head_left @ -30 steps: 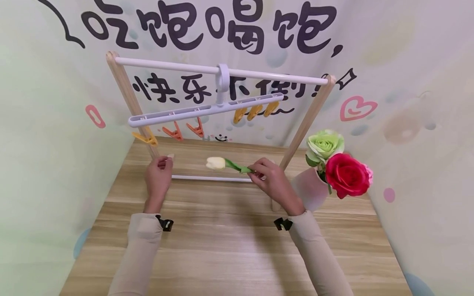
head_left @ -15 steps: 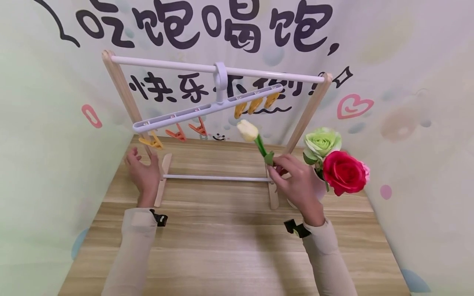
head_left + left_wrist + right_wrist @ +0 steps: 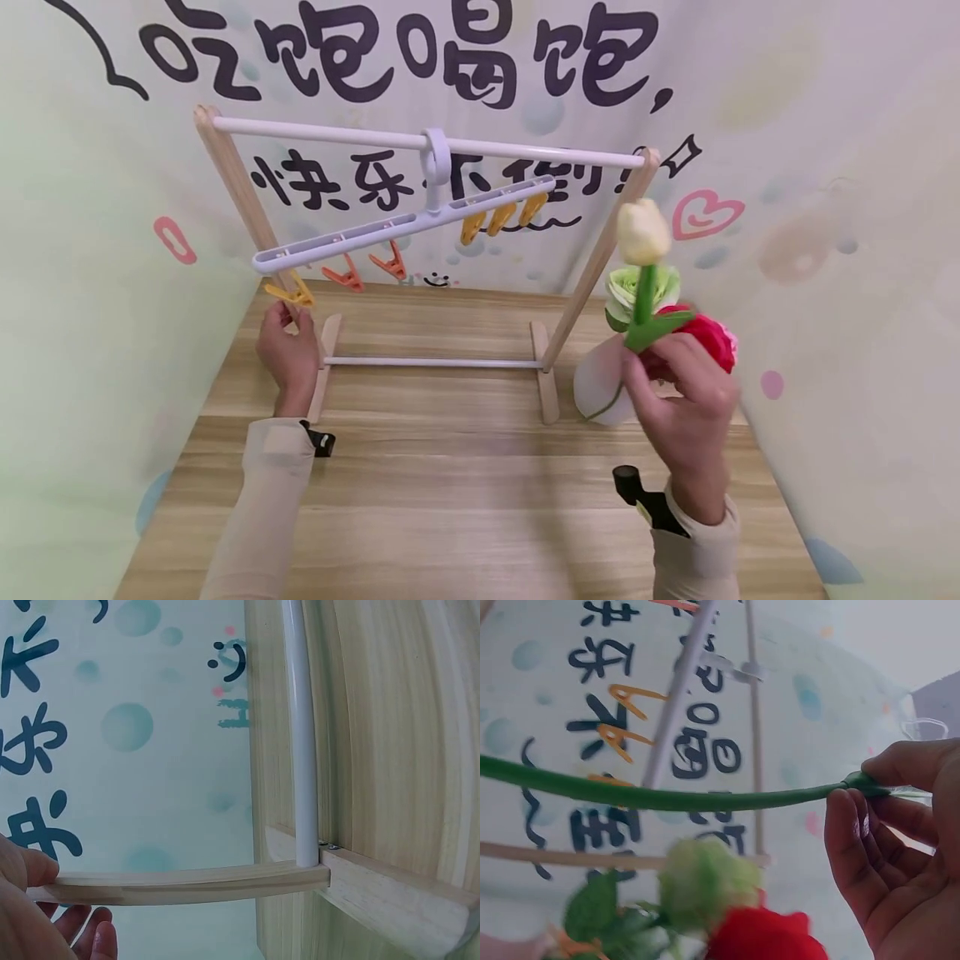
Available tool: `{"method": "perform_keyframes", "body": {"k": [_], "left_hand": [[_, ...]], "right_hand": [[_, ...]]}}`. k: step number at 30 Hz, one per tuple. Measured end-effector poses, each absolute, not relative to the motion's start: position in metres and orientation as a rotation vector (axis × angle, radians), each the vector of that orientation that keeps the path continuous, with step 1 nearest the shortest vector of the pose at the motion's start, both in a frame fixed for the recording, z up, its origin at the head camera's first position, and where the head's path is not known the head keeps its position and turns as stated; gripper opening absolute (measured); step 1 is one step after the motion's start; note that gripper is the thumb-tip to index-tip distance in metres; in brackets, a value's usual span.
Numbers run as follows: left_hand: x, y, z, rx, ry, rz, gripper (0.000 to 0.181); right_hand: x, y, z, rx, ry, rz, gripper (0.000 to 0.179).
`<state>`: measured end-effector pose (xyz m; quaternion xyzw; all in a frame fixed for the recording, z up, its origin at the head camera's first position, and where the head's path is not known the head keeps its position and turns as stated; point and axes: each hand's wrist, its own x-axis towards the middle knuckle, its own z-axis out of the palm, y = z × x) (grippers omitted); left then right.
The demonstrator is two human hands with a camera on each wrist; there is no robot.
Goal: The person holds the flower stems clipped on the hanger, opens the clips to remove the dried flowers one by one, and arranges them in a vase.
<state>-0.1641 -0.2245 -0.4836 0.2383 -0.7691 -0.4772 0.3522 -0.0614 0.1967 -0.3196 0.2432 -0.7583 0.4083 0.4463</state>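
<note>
My right hand pinches the green stem of a white tulip, its bloom upright near the rack's right post. In the right wrist view, thumb and fingers hold that stem by a leaf. Below and behind it, a white vase holds a green rose and a red rose, the red one partly hidden by the hand. At the left, my left hand grips the wooden post of the rack, thumb on one side and fingers on the other.
From the rack's top bar hangs a tilted lilac hanger with orange clips and yellow clips. A low white bar joins the rack's feet. Walls close in the wooden table at the back and sides.
My right hand has carried the tulip right and up, turning it from lying sideways to upright, over to the vase. The left hand loosened, shifted left, then took the rack's post.
</note>
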Motion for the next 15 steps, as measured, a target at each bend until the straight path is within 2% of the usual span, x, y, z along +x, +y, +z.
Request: {"method": "perform_keyframes", "body": {"k": [6, 11, 15], "left_hand": [[-0.166, -0.224, -0.486, 0.641, -1.987, -1.218, 0.017], [-0.166, -0.223, -0.486, 0.639, -1.983, -1.224, 0.017], [-0.166, -0.223, -0.486, 0.633, -1.992, -1.208, 0.019]], "right_hand": [[-0.045, 0.210, -0.294, 0.489, -1.702, 1.219, 0.009], [-0.041, 0.232, -0.287, 0.373, -1.589, 1.356, 0.016], [-0.045, 0.251, -0.285, 0.258, -1.559, 1.326, 0.013]]}}
